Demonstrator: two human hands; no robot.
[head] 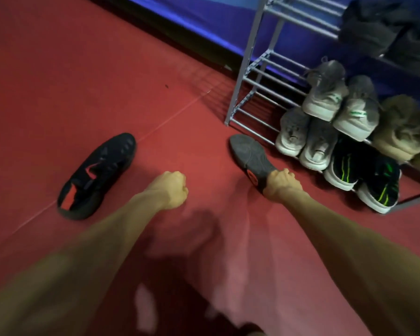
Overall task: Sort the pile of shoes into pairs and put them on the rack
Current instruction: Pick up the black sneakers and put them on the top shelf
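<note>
While the right hand [282, 184] grips the heel of a sole-up black shoe [250, 158] near the rack [246, 76]'s lower front corner, left hand [171, 190] hangs fisted, empty, beside its mate [97, 175] on the red floor [70, 81].

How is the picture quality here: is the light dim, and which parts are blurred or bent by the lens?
Head view: dim light, with a dark shadow on the red floor below the left hand; both forearms and the lower edge are blurred; the rack leans from wide-angle distortion; the shoes beyond the right hand look soft.
</note>
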